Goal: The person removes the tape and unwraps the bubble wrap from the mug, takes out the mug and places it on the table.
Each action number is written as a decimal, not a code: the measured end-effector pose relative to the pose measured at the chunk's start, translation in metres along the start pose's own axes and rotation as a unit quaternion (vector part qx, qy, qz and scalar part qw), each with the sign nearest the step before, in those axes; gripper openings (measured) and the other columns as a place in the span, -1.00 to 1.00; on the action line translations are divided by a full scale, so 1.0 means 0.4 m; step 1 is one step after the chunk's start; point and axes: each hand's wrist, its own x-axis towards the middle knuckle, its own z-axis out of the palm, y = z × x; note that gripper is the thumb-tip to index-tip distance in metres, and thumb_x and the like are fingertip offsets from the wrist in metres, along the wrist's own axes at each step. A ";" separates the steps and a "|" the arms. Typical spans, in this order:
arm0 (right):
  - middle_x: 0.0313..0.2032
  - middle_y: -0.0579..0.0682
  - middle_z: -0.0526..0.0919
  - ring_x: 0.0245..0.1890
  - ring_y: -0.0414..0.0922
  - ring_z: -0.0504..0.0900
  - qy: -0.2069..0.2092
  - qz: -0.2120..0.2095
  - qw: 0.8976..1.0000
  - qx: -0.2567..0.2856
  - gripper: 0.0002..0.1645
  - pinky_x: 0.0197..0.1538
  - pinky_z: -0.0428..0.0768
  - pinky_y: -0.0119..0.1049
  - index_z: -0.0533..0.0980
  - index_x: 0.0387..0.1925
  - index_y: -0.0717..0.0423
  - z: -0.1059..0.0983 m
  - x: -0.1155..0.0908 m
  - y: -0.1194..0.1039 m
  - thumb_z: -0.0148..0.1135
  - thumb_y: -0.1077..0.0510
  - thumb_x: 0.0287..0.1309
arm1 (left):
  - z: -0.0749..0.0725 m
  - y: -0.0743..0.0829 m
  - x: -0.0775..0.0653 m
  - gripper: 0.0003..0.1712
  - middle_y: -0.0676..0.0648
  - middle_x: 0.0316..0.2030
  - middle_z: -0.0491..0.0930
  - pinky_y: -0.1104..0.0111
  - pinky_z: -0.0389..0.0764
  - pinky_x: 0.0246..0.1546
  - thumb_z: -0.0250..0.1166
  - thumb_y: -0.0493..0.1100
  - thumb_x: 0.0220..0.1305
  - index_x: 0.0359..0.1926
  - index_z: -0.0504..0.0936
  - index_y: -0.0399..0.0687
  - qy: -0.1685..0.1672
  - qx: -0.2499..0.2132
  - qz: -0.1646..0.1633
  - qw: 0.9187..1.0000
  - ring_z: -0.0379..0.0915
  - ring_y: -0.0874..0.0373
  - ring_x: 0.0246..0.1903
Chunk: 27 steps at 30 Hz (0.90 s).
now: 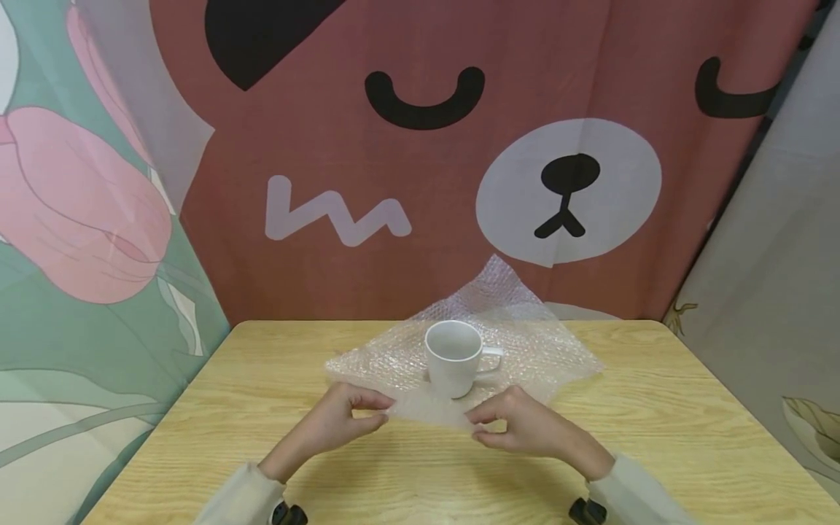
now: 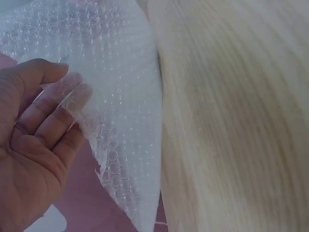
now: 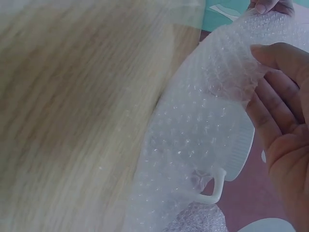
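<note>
A white mug stands upright on a sheet of bubble wrap, its handle pointing right. The sheet lies cornerwise, with one corner reaching up at the back. My left hand pinches the near edge of the sheet between thumb and fingers; in the left wrist view the fingertips show through the film. My right hand pinches the same edge farther right. In the right wrist view the lifted bubble wrap partly covers the mug, leaving its handle in sight.
The wooden table carries the sheet and mug near its back edge. A curtain with a bear face hangs right behind the table. Another curtain, with pink flowers, hangs at the left, and a pale one at the right.
</note>
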 end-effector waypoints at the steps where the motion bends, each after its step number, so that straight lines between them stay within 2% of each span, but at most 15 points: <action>1: -0.26 -0.01 0.73 -0.24 -0.25 0.69 -0.004 -0.002 1.000 0.006 -0.76 -0.18 0.58 -0.51 0.70 -0.22 0.20 0.002 -0.001 -0.001 0.38 0.40 0.00 | 0.002 0.000 -0.002 -0.83 -0.07 -0.21 0.71 0.24 0.61 -0.11 0.32 -0.30 0.25 -0.16 0.74 -0.25 -0.004 -0.001 0.005 1.000 0.61 0.19 -0.16; 6: -0.28 0.04 0.74 -0.25 -0.31 0.67 -0.022 -0.018 0.999 0.019 -0.73 -0.20 0.57 -0.56 0.69 -0.21 0.28 0.011 -0.007 -0.008 0.33 0.48 -0.01 | 0.011 -0.004 -0.012 -0.85 -0.13 -0.28 0.72 0.34 0.62 -0.18 0.31 -0.37 0.20 -0.22 0.73 -0.34 -0.019 -0.012 0.021 1.000 0.60 0.25 -0.23; 12: -0.28 0.00 0.74 -0.24 -0.36 0.64 -0.033 -0.034 0.999 0.023 -0.71 -0.20 0.57 -0.55 0.69 -0.21 0.27 0.024 -0.011 -0.016 0.28 0.49 -0.01 | 0.020 -0.016 -0.024 -0.86 -0.12 -0.26 0.72 0.37 0.60 -0.16 0.27 -0.37 0.24 -0.22 0.74 -0.31 -0.050 -0.010 0.014 0.999 0.59 0.26 -0.21; 17: -0.21 -0.05 0.72 -0.17 -0.30 0.64 -0.046 -0.002 0.997 0.056 -0.56 -0.14 0.59 -0.48 0.69 -0.16 0.23 0.030 -0.017 -0.017 0.13 0.50 -0.11 | 0.022 -0.025 -0.033 -0.73 -0.08 -0.19 0.71 0.35 0.56 -0.07 0.16 -0.47 0.20 -0.16 0.73 -0.29 -0.057 -0.005 0.010 0.998 0.56 0.26 -0.14; 19: -0.18 -0.05 0.71 -0.14 -0.27 0.65 -0.054 0.022 0.995 0.084 -0.51 -0.12 0.59 -0.45 0.68 -0.13 0.24 0.030 -0.020 -0.016 0.08 0.51 -0.13 | 0.022 -0.026 -0.034 -0.66 -0.09 -0.16 0.70 0.43 0.56 -0.25 0.10 -0.50 0.17 -0.12 0.72 -0.28 -0.056 -0.012 0.005 0.998 0.53 0.33 -0.32; 23: -0.14 0.03 0.71 -0.10 -0.20 0.65 -0.057 0.054 0.990 0.118 -0.54 -0.09 0.59 -0.42 0.65 -0.09 0.29 0.030 -0.023 -0.012 0.04 0.53 -0.02 | 0.023 -0.021 -0.035 -0.64 -0.15 -0.10 0.68 0.51 0.36 -0.58 0.04 -0.48 0.28 0.01 0.65 -0.35 -0.051 -0.050 -0.008 0.997 0.58 0.27 -0.29; 24: -0.14 0.06 0.71 -0.10 -0.19 0.66 -0.053 0.058 0.990 0.116 -0.58 -0.08 0.59 -0.42 0.65 -0.08 0.30 0.031 -0.023 -0.010 0.06 0.51 0.03 | 0.024 -0.020 -0.035 -0.66 -0.18 -0.09 0.67 0.53 0.35 -0.59 0.05 -0.45 0.32 0.03 0.62 -0.38 -0.048 -0.058 -0.010 0.997 0.60 0.22 -0.28; 26: -0.13 0.06 0.71 -0.11 -0.18 0.66 -0.044 0.064 0.991 0.106 -0.64 -0.10 0.61 -0.39 0.64 -0.07 0.30 0.033 -0.024 -0.006 0.10 0.46 0.11 | 0.028 -0.020 -0.035 -0.69 -0.22 -0.07 0.65 0.54 0.49 -0.42 0.10 -0.37 0.38 0.07 0.59 -0.42 -0.041 -0.060 -0.009 0.997 0.58 0.08 -0.04; 27: -0.14 0.06 0.71 -0.11 -0.18 0.66 -0.038 0.066 0.992 0.097 -0.67 -0.12 0.62 -0.36 0.65 -0.07 0.29 0.034 -0.024 -0.005 0.13 0.43 0.14 | 0.030 -0.020 -0.035 -0.68 -0.24 -0.05 0.65 0.50 0.55 -0.31 0.13 -0.32 0.39 0.07 0.58 -0.43 -0.037 -0.054 -0.008 0.998 0.57 0.04 -0.02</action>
